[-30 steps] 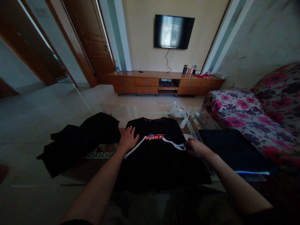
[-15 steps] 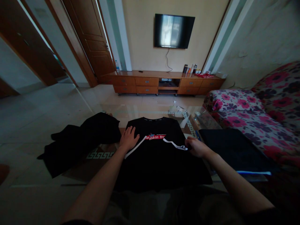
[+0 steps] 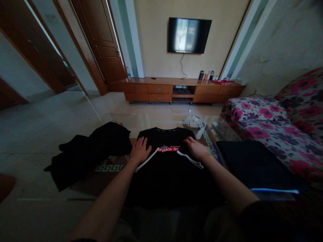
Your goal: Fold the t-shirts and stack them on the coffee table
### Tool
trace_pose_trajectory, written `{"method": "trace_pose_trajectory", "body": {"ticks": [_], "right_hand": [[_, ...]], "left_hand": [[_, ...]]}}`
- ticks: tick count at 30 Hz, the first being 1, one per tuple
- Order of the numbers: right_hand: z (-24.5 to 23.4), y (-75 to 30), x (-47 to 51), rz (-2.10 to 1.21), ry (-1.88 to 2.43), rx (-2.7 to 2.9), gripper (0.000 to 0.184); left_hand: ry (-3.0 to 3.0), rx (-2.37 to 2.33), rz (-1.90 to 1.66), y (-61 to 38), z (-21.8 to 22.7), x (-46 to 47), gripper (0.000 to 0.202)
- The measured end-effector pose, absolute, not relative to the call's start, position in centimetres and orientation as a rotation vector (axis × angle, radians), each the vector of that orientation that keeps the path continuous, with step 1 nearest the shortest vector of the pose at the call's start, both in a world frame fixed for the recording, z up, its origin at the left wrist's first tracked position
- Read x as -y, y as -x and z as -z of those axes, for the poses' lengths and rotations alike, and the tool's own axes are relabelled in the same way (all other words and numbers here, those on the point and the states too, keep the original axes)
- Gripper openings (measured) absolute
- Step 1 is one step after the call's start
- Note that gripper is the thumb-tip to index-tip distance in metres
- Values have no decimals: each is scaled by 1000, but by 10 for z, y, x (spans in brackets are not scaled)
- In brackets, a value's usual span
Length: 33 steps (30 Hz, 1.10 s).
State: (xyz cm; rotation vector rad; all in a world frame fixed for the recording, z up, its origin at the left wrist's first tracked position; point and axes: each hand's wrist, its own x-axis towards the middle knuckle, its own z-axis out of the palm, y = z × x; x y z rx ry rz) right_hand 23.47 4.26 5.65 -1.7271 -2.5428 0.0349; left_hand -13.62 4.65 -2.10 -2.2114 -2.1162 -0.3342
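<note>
A black T-shirt [image 3: 174, 181] lies spread in front of me on a glass table, its collar at the far end. Across its chest runs a red print with white letters, partly covered by the folded-in sleeves with white trim. My left hand [image 3: 140, 150] rests flat on the shirt's left side, fingers spread. On the upper right side lies my right hand [image 3: 196, 148], fingers stretched over the cloth near the shoulder. Left of the shirt is a heaped black garment [image 3: 108, 137]. To the right a flat dark package [image 3: 249, 161] with a blue-white edge lies on the table.
The glass table [image 3: 108, 168] has a patterned border. Toward its far right stand a small jar [image 3: 214, 125] and a crumpled pale item [image 3: 193, 119]. A flowered sofa [image 3: 267, 124] is at the right. Beyond are a wooden TV cabinet [image 3: 158, 89] and a wall television [image 3: 189, 35].
My right hand has let go of the right sleeve's edge and moved up and left onto the shirt's shoulder area. My left hand stays in place. The view has shifted slightly.
</note>
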Motion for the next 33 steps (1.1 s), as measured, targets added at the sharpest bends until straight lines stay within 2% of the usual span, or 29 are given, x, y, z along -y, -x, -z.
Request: {"method": "trace_pose_trajectory", "body": {"ticks": [4,8,10,14,16,20,26,33], "right_hand": [[-41,-234,-84,-109,1811,2473,72],[-34,-256,-119,-197,1854,2452,81],[-32,-266,-131,-203,1867,2444,75],[-32,-274,-143,-142,1971,2379,43],[-32,-276,-146,-90,2033,2319,34],[-30,-281,-145,-23,2149,2183,36],[-21,-281,-143,-150,2295,1915,43],[-18,-280,-148,-128,1932,2295,34]], "left_hand": [[2221,2108,343,137,21,-46,68],[2237,2092,338,138,23,-47,69],[2241,2090,334,138,23,-48,70],[2251,2096,318,138,22,-50,70],[2253,2106,316,138,22,-51,70],[2248,2116,321,138,20,-50,68],[2257,2120,332,136,19,-49,69],[2248,2115,333,137,21,-51,69]]}}
